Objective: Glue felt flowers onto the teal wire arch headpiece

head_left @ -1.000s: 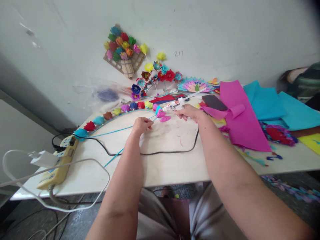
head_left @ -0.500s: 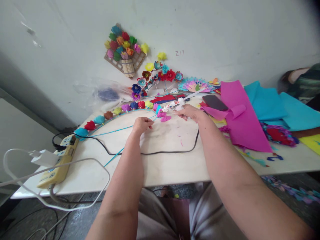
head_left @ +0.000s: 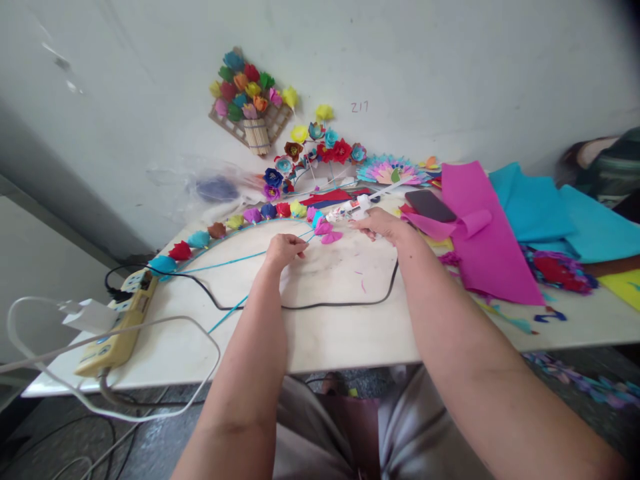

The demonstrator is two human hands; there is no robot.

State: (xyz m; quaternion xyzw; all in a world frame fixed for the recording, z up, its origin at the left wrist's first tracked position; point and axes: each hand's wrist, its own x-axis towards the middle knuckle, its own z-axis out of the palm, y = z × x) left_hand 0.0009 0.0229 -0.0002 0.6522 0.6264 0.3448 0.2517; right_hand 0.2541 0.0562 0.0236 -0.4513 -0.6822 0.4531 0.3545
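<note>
My right hand (head_left: 379, 227) is wrapped round a white hot glue gun (head_left: 352, 209), a long glue stick (head_left: 385, 191) poking out of its back. Its nozzle end is close to a magenta paper flower (head_left: 327, 233) at the right end of a string of flowers. My left hand (head_left: 286, 249) is closed in a pinch on a thin blue cord (head_left: 235, 259) that runs across the table. Behind it, paper flowers in several colours, such as a red one (head_left: 180, 251), curve along a blue line.
A yellow power strip (head_left: 114, 340) with white and black cables (head_left: 345, 305) lies at left. Magenta paper (head_left: 493, 240), blue paper (head_left: 530, 200) and a phone (head_left: 430, 205) are at right. Paper flowers (head_left: 341, 151) stand against the wall, beside a plastic bag (head_left: 180, 180).
The glue gun's nozzle has shifted very slightly to the right, away from the magenta flower. My left hand has hardly moved.
</note>
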